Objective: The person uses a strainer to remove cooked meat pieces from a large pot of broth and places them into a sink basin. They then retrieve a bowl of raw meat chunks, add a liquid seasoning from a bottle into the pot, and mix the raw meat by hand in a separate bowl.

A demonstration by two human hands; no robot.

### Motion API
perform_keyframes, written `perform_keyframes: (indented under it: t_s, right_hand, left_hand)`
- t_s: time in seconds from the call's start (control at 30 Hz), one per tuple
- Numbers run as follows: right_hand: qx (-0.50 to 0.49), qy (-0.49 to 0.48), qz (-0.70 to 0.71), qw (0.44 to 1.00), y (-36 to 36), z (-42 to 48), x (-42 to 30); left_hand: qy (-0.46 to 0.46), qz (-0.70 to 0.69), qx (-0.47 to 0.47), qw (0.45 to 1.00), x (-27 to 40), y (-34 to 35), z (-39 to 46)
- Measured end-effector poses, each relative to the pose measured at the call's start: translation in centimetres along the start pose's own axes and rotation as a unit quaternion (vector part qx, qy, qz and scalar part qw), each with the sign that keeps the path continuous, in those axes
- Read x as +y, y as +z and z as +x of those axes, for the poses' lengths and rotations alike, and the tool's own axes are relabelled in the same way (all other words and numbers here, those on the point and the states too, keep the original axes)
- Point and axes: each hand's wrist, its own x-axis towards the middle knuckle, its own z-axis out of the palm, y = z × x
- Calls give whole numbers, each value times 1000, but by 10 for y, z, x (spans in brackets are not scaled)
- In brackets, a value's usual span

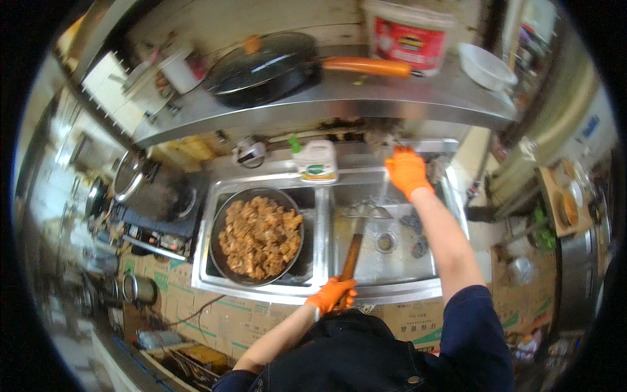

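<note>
My left hand (333, 295), in an orange glove, grips the wooden handle of a metal cooking utensil (351, 257). The utensil's wide metal head (370, 210) is over the right basin (377, 267) of a steel double sink, under a thin stream of water (383, 188). My right hand (407, 169), gloved the same way, reaches to the back of that basin by the tap. Its fingertips cover what they touch, so a grip cannot be made out. In the left basin sits a round dark pan (214, 252) full of browned chunks of food (259, 237).
A white jug (316, 161) with a green cap stands on the sink's back ledge. Above runs a steel shelf (338, 109) holding a lidded pan (267, 68), a red-labelled bucket (409, 39) and a white bowl (486, 68). Left of the sink is a stove (156, 230) with a pot (147, 191).
</note>
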Motion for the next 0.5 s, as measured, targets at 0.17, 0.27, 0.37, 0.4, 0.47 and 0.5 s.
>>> perform_keyframes:
  t_s: [0.17, 0.27, 0.37, 0.4, 0.47, 0.5]
  right_hand:
    - [-183, 30, -134, 973, 27, 33, -29]
    - [-181, 96, -50, 978, 45, 33, -15]
    - [-157, 234, 414, 865, 9, -3, -50]
    - [-182, 266, 504, 802, 25, -14, -27]
    - [-151, 148, 550, 808, 64, -64, 4]
    - [-156, 95, 500, 847, 66, -106, -1]
  left_hand:
    - [-18, -71, -10, 997, -17, 4, -5]
    - [-13, -82, 0, 997, -34, 11, 6]
    - [-16, -136, -33, 990, -45, 20, 14]
    - [-27, -132, -46, 990, -44, 26, 18]
    - [-44, -145, -39, 988, -47, 38, 21]
    - [-51, -155, -35, 986, -51, 45, 25]
